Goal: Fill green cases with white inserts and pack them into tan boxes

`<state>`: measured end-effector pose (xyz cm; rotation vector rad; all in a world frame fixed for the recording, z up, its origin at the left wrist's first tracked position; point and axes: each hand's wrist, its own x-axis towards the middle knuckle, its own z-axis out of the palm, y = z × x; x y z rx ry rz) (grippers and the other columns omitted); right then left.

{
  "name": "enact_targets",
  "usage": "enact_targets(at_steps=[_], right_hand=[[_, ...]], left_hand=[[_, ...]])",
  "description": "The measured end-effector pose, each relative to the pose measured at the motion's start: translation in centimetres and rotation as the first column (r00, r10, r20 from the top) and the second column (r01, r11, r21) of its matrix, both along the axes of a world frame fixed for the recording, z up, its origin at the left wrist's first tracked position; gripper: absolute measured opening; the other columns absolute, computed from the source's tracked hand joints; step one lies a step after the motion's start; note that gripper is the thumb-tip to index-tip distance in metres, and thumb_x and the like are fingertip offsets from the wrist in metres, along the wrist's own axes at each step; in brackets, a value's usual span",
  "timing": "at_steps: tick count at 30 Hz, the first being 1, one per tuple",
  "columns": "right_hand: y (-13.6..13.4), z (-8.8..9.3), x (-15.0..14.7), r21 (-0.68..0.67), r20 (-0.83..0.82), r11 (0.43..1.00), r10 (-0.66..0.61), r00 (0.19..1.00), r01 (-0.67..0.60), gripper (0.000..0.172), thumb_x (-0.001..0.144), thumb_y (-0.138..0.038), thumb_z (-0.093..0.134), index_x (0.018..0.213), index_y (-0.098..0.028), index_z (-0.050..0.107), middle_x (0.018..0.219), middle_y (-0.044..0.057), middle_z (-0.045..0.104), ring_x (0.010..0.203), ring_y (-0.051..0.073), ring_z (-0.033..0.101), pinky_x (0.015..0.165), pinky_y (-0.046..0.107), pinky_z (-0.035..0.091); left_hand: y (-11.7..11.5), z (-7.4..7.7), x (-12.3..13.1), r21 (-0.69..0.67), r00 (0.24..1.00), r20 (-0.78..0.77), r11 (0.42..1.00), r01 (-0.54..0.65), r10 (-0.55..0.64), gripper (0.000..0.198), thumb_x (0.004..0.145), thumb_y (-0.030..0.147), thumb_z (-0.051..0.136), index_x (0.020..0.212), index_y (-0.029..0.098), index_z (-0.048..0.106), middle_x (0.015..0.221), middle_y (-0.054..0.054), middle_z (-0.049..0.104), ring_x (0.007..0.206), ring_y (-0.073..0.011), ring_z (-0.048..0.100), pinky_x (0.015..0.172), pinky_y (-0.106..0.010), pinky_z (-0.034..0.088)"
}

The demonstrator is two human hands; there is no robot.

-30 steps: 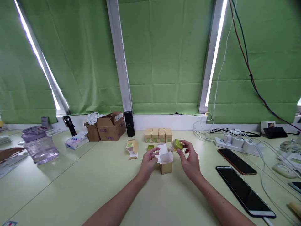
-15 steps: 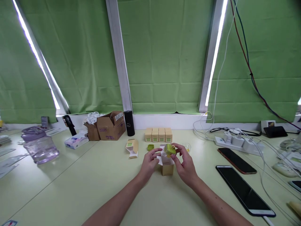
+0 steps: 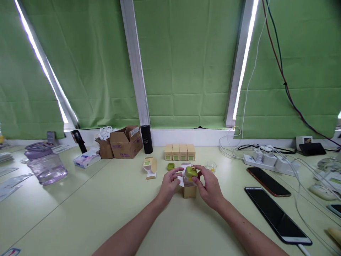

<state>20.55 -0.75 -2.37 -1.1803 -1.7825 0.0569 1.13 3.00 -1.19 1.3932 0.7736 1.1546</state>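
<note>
A small jar with a green lid [image 3: 190, 171] and a little loop on top is pinched in the fingertips of my right hand [image 3: 209, 187]. It sits at the mouth of an open kraft box [image 3: 189, 193], whose white inner flaps stand up. My left hand [image 3: 169, 183] has its fingers closed on the box's left flap [image 3: 180, 181]. Behind my hands lie a small green square lid-like piece [image 3: 171, 166] and, to the right, a small clear container [image 3: 211, 166] with something yellowish in it. How much of the jar is inside the box is partly hidden.
Several closed kraft boxes [image 3: 179, 153] stand in a row at the back. An opened box [image 3: 149, 168] lies left of them. Further left are a black cylinder [image 3: 146, 139], a carton [image 3: 126, 143] and a purple bottle [image 3: 45, 164]. Phones [image 3: 278, 215] and a power strip [image 3: 271, 164] lie right.
The jar in my right hand has tipped more upright and moved slightly left and down towards the box opening. My left hand stays at the flap.
</note>
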Motion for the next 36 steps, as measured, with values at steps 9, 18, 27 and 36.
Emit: enact_targets(at_steps=[9, 18, 27, 36], right_hand=[[-0.5, 0.2, -0.2, 0.006, 0.053, 0.998, 0.06, 0.997, -0.06, 0.034, 0.09, -0.021, 0.053, 0.124, -0.025, 0.055, 0.108, 0.007, 0.071, 0.084, 0.024, 0.065, 0.08, 0.039, 0.05], [-1.0, 0.6, -0.5, -0.016, 0.063, 0.993, 0.115, 0.991, -0.114, 0.022, 0.088, -0.023, 0.057, 0.11, -0.024, 0.058, 0.102, 0.005, 0.069, 0.085, 0.024, 0.06, 0.075, 0.037, 0.047], [-0.7, 0.6, -1.0, 0.013, 0.08, 0.997, 0.074, 0.994, -0.075, 0.018, 0.103, -0.024, 0.041, 0.101, -0.025, 0.058, 0.101, 0.006, 0.07, 0.089, 0.024, 0.06, 0.077, 0.037, 0.048], [-0.3, -0.3, -1.3, -0.04, -0.07, 0.994, 0.096, 0.993, -0.099, 0.018, 0.099, -0.023, 0.047, 0.094, -0.024, 0.064, 0.118, 0.01, 0.061, 0.091, 0.022, 0.063, 0.073, 0.035, 0.055]], left_hand=[[0.2, -0.3, 0.0, 0.011, 1.0, -0.011, 1.0, -0.01, 0.01, 0.053, 0.062, 0.016, 0.058, 0.114, 0.015, 0.069, 0.095, -0.008, 0.077, 0.083, -0.0213, 0.07, 0.073, -0.03, 0.051], [0.4, -0.4, 0.1, 0.02, 0.999, -0.015, 0.999, -0.045, 0.045, 0.052, 0.059, 0.016, 0.056, 0.109, 0.016, 0.072, 0.107, -0.009, 0.075, 0.089, -0.0219, 0.069, 0.071, -0.029, 0.051], [0.4, -0.6, 0.0, 0.028, 0.997, -0.041, 0.998, -0.06, 0.061, 0.054, 0.06, 0.015, 0.056, 0.112, 0.016, 0.072, 0.105, -0.009, 0.075, 0.092, -0.0219, 0.067, 0.071, -0.028, 0.049], [0.0, 0.0, 0.1, 0.0, 0.997, -0.039, 0.998, -0.062, 0.062, 0.055, 0.059, 0.016, 0.057, 0.113, 0.014, 0.071, 0.099, -0.009, 0.074, 0.087, -0.0204, 0.066, 0.07, -0.027, 0.047]])
